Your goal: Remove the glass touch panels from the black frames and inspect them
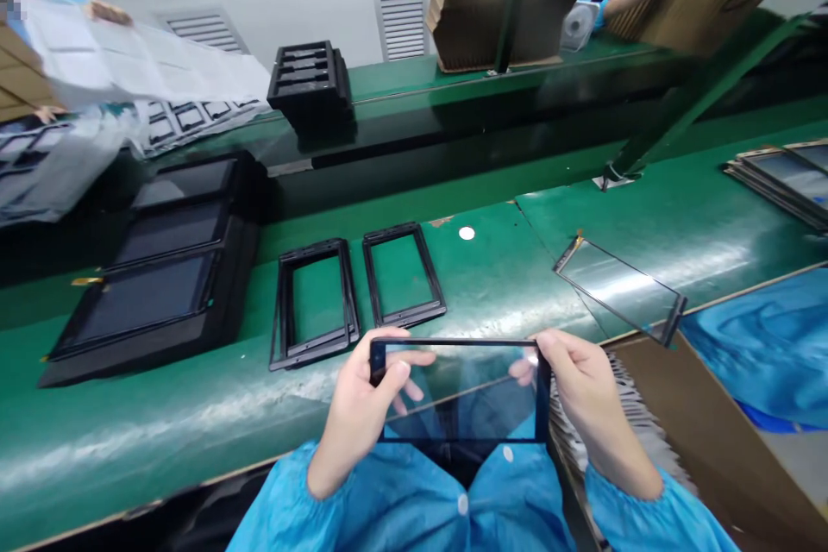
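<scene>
Between my two hands, over my lap at the bench edge, is a clear touch panel (462, 343) with a black border. My left hand (362, 410) grips its left end, the thumb on the near face and fingers showing through the glass. At the right end, my right hand (582, 384) pinches the upper corner. Just beyond lie a few stacked black frames (315, 354) and a second group of black frames (406, 310). To the right, another clear panel (621, 283) with a small orange flex tail lies on the green bench.
On the left stands a black foam tray stack (242, 276) holding several dark screens. Cardboard dividers (504, 17) and black trays (307, 86) stand across the green bench (161, 423). Co-workers handle white sheeting (148, 60) and boxes at the back. An open carton (699, 414) is beside me.
</scene>
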Demonstrator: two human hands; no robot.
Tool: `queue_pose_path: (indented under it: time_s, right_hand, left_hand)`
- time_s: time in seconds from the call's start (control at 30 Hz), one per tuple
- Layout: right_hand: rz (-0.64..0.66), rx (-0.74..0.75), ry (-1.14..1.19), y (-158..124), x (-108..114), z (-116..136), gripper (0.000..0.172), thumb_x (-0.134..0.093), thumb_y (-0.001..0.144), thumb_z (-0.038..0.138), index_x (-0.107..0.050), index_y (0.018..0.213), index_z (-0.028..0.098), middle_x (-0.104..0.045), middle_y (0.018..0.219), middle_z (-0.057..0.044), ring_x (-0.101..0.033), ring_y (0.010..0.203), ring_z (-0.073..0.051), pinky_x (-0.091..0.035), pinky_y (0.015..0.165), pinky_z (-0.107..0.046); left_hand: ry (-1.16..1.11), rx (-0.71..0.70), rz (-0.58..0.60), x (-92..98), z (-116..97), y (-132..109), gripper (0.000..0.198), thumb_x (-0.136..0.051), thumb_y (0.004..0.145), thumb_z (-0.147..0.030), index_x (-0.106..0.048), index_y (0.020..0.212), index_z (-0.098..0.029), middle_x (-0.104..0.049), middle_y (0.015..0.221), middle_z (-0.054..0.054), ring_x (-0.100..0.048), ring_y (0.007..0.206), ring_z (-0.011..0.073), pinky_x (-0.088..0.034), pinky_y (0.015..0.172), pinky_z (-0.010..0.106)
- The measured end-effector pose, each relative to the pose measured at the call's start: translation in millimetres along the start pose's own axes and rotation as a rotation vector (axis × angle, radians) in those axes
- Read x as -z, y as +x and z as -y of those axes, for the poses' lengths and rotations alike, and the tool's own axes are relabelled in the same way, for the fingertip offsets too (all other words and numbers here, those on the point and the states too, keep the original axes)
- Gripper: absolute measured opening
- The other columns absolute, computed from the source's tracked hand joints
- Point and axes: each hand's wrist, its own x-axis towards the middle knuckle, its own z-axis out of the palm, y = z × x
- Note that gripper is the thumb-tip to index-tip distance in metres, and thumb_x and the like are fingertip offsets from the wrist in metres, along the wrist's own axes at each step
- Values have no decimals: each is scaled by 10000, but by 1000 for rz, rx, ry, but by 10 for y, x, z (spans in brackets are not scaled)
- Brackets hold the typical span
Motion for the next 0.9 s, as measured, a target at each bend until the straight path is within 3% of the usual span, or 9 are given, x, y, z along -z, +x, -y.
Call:
queue_pose_path:
  time_s: [0.37,0.5,0.53,0.6,0.67,0.7,0.73,0.8,0.9]
  right_hand:
    - [4,43,99,23,-20,-91,442,-711,972,548,-754,701,200,-793,619,-55,-722,494,-163,-574,527,-215]
    - [-17,60,124,5,-35,-141,386,-695,963,576,-775,1025,204,-821,685,-51,-757,517,-196,-611,536,-258]
    - [-16,65,110,-9,-37,-142,374,-736,942,545,-759,1092,203,-830,710,-56,-773,544,-203,-628,569,-268]
    - [-25,74,78,-47,-45,-133,341,-802,908,466,-737,1114,202,-840,738,-65,-792,580,-206,-643,612,-268]
    - [-30,74,49,-94,-65,-118,302,-800,918,435,-730,1096,200,-841,741,-71,-798,583,-207,-646,611,-261]
    - [-28,73,37,-118,-78,-110,300,-792,924,435,-729,1096,198,-842,745,-77,-799,578,-210,-647,601,-261]
    - [-25,73,25,-141,-91,-105,303,-790,926,437,-728,1096,195,-843,748,-83,-800,574,-215,-649,593,-263]
    - [-18,72,-2,-183,-116,-100,311,-794,922,440,-726,1092,188,-844,753,-95,-803,574,-225,-657,587,-270]
    - [-13,60,-23,-231,-130,-112,314,-794,925,434,-729,1102,184,-847,765,-100,-806,579,-228,-662,584,-270]
  left_hand:
    - [39,0,-27,-10,68,-5,464,-735,940,-483,-522,1243,-203,-847,1002,126,-737,605,186,-565,453,245]
    - [113,-31,-47,-1,128,41,421,-678,977,-477,-529,1257,-199,-835,1052,149,-742,605,206,-581,465,289]
    - [172,-89,-67,5,133,57,395,-661,991,-445,-535,1277,-202,-816,1151,167,-772,688,223,-624,541,327]
    - [383,-293,-127,11,109,88,396,-645,1004,-346,-546,1366,-219,-702,1422,182,-784,1045,280,-658,865,461]
    - [669,-537,-119,-5,40,119,442,-650,996,-257,-578,1432,-265,-609,1558,124,-620,1378,319,-439,1194,611]
    - [794,-635,-65,-23,-5,135,434,-653,995,-236,-612,1424,-280,-637,1535,95,-579,1423,322,-330,1255,647]
    - [884,-699,16,-46,-51,153,388,-652,1000,-230,-658,1385,-281,-699,1459,74,-607,1390,318,-290,1271,655]
    - [944,-755,176,-99,-125,191,259,-640,1023,-245,-741,1261,-253,-814,1234,47,-736,1178,285,-396,1221,600]
    - [906,-770,239,-159,-162,233,209,-615,1046,-264,-799,1131,-212,-856,1018,35,-794,885,248,-612,907,436]
